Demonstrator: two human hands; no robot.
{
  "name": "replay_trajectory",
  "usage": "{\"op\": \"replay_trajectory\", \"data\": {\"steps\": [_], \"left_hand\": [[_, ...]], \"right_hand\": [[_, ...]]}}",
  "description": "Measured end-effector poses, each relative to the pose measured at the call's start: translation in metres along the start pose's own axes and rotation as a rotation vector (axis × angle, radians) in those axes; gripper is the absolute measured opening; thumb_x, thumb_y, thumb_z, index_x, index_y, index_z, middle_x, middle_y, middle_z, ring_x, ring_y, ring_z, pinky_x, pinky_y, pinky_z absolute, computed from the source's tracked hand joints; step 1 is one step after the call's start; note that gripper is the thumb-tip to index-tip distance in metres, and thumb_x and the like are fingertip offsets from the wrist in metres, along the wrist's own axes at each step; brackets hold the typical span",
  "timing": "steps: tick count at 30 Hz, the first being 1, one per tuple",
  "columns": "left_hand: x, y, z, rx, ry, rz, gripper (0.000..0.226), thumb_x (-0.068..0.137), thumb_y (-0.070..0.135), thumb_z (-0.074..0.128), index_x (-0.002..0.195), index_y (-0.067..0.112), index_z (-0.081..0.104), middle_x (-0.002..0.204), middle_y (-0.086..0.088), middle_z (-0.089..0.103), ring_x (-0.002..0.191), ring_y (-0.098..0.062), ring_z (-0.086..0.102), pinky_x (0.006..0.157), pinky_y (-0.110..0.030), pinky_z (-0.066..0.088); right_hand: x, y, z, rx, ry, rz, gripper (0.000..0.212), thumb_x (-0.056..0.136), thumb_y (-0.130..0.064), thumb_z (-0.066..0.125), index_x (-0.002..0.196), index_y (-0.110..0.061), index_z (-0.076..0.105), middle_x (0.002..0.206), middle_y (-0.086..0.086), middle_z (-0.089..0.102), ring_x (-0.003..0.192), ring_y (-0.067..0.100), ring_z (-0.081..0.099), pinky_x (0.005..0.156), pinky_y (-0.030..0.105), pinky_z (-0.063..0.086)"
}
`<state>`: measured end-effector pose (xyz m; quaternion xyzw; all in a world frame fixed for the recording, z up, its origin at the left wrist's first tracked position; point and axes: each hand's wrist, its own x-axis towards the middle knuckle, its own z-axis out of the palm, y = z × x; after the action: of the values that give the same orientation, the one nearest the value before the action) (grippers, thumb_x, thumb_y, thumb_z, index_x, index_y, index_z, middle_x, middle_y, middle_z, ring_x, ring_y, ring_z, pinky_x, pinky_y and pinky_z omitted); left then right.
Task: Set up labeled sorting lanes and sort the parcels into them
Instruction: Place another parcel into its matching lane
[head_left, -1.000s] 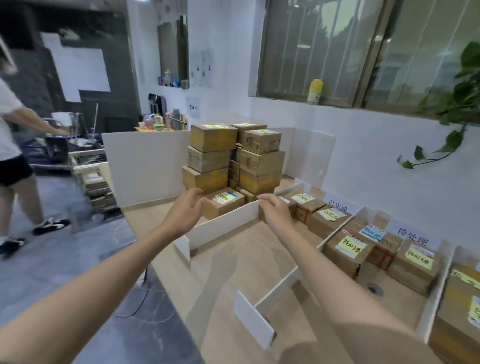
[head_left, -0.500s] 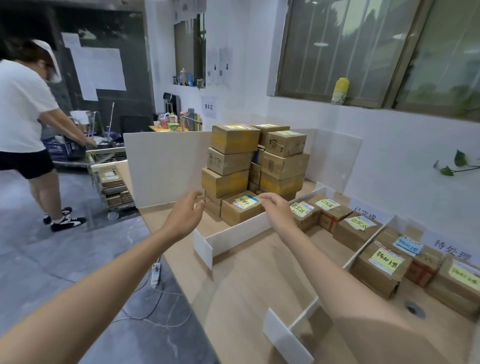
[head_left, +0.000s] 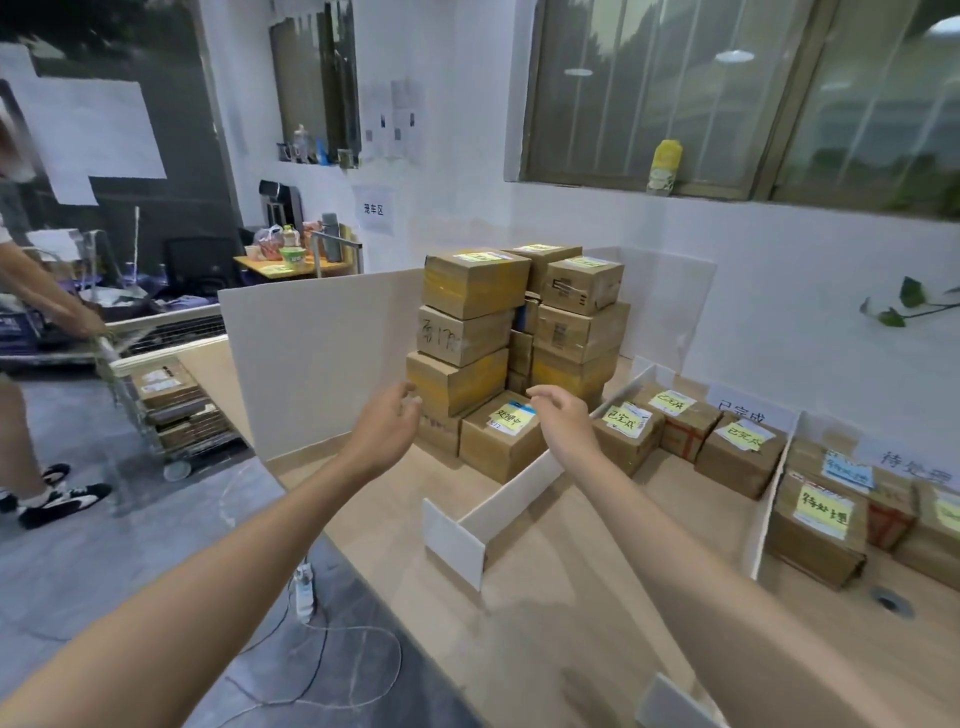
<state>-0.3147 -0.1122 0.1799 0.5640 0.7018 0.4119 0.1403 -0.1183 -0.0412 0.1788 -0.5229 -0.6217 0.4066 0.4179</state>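
Fingers (head_left: 405, 396) of my left hand (head_left: 387, 428) are loosely curled and hold nothing. My right hand (head_left: 563, 423) hangs the same way, empty. Between the two hands, just beyond my fingertips, a yellow-noted parcel (head_left: 501, 444) sits on the wooden table (head_left: 561, 639). Behind it rises the parcel stack (head_left: 470, 317), close to my left fingertips. Under my right wrist runs a white divider board (head_left: 519, 491). Beyond it, to the right, the sorted parcels (head_left: 628, 434) lie in their lane.

Bright even indoor light; soft shadows; wide-angle edge bending; left edge motion-blurred.
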Motion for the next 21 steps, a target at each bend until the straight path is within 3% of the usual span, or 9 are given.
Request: {"op": "replay_trajectory", "data": {"steps": [6, 10, 13, 17, 21], "left_hand": [[0.041, -0.022, 0.001, -0.034, -0.091, 0.032, 0.038, 0.099, 0.022, 0.038, 0.132, 0.008, 0.048, 0.132, -0.009, 0.053, 0.121, -0.024, 0.049, 0.099, -0.035, 0.038], [0.064, -0.029, 0.016, -0.037, -0.135, 0.06, 0.036, 0.099, 0.021, 0.039, 0.131, 0.007, 0.048, 0.129, -0.009, 0.054, 0.117, -0.025, 0.051, 0.097, -0.036, 0.04], [0.082, -0.038, 0.03, -0.026, -0.157, 0.068, 0.035, 0.099, 0.021, 0.039, 0.131, 0.007, 0.048, 0.129, -0.009, 0.054, 0.117, -0.022, 0.05, 0.096, -0.033, 0.039], [0.116, -0.051, 0.045, -0.022, -0.177, 0.073, 0.036, 0.099, 0.022, 0.039, 0.13, 0.009, 0.049, 0.128, -0.007, 0.054, 0.118, -0.022, 0.05, 0.098, -0.035, 0.041], [0.163, -0.057, 0.062, -0.025, -0.199, 0.077, 0.035, 0.099, 0.021, 0.039, 0.13, 0.008, 0.05, 0.127, -0.008, 0.055, 0.119, -0.023, 0.051, 0.098, -0.037, 0.043]], "right_hand": [[0.008, 0.01, 0.028, -0.006, 0.066, 0.065, 0.031, 0.099, -0.022, 0.043, 0.123, -0.016, 0.061, 0.125, -0.007, 0.056, 0.105, 0.007, 0.045, 0.091, 0.024, 0.036], [0.024, 0.017, 0.033, -0.032, 0.119, 0.104, 0.029, 0.098, -0.019, 0.042, 0.12, -0.015, 0.061, 0.116, -0.007, 0.058, 0.105, 0.012, 0.05, 0.09, 0.025, 0.039], [0.042, 0.029, 0.036, -0.038, 0.141, 0.139, 0.035, 0.099, -0.02, 0.041, 0.13, -0.014, 0.057, 0.129, -0.002, 0.058, 0.118, 0.015, 0.051, 0.095, 0.026, 0.04], [0.077, 0.046, 0.044, -0.025, 0.149, 0.176, 0.037, 0.1, -0.019, 0.04, 0.134, -0.014, 0.054, 0.132, 0.002, 0.057, 0.118, 0.016, 0.05, 0.088, 0.024, 0.038], [0.122, 0.061, 0.053, 0.017, 0.16, 0.215, 0.035, 0.101, -0.021, 0.039, 0.132, -0.015, 0.054, 0.126, -0.001, 0.058, 0.099, 0.007, 0.05, 0.072, 0.018, 0.041]]}}
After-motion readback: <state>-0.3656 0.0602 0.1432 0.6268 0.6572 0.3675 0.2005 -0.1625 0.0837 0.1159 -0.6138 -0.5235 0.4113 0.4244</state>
